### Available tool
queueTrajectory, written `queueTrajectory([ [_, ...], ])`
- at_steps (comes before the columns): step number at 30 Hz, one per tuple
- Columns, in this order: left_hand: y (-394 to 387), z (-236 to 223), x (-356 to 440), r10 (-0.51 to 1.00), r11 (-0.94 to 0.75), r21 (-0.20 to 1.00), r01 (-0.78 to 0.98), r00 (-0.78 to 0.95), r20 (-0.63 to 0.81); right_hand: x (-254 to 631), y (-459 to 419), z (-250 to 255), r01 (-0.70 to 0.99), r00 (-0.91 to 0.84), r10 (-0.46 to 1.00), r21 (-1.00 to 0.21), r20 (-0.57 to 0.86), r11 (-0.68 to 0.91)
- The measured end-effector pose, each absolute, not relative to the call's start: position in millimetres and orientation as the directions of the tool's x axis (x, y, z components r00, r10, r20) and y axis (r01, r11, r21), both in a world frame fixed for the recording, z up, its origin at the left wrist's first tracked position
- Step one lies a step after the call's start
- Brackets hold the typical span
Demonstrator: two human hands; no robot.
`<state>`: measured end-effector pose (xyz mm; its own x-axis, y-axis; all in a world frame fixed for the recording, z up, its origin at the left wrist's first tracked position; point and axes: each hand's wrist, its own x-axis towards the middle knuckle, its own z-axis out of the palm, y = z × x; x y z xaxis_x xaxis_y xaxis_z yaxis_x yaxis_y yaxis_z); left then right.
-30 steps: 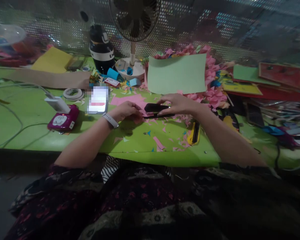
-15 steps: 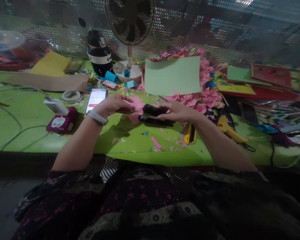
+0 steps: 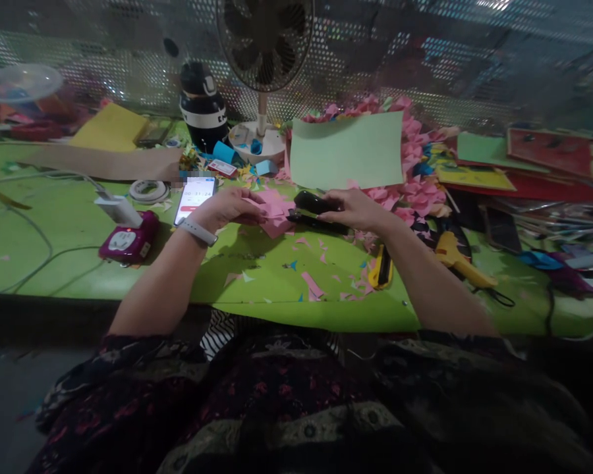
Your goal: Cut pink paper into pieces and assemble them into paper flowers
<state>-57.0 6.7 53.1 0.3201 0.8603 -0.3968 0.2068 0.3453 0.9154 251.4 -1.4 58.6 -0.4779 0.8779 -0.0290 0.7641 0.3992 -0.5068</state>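
Observation:
Pink paper pieces (image 3: pixel 275 209) are pinched in my left hand (image 3: pixel 234 205), fingers closed on their left side. My right hand (image 3: pixel 353 209) is wrapped round the back of a black stapler (image 3: pixel 312 203), whose front faces left. The stapler's jaws are apart, and its front end is close to the paper's right edge. Whether the two touch I cannot tell. Below both hands, small pink scraps (image 3: pixel 312 284) lie on the green tabletop (image 3: pixel 257 270).
A phone (image 3: pixel 194 197) lies behind my left wrist, near a tape roll (image 3: pixel 149 191) and a purple power adapter (image 3: pixel 129 243). A yellow cutter (image 3: pixel 380 268) and a yellow glue gun (image 3: pixel 462 260) flank my right forearm. Behind stand a bottle (image 3: pixel 202 112) and a fan (image 3: pixel 267 39).
The stapler has drawn slightly right, away from the paper it overlapped. More of the pink paper shows now. My left hand keeps its hold, and the whole view has shifted a little.

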Motion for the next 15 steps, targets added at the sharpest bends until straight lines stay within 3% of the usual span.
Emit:
queueTrajectory([
  [8, 5, 44, -50, 0.865, 0.356, 0.907, 0.223, 0.289, -0.411, 250, -23, 55, 0.752, -0.54, 0.841, -0.462, -0.023, 0.47],
  [15, -2, 37, -37, 0.83, 0.397, 0.89, 0.224, 0.327, -0.453, 250, -27, 55, 0.741, -0.539, 0.842, -0.495, -0.034, 0.454],
])
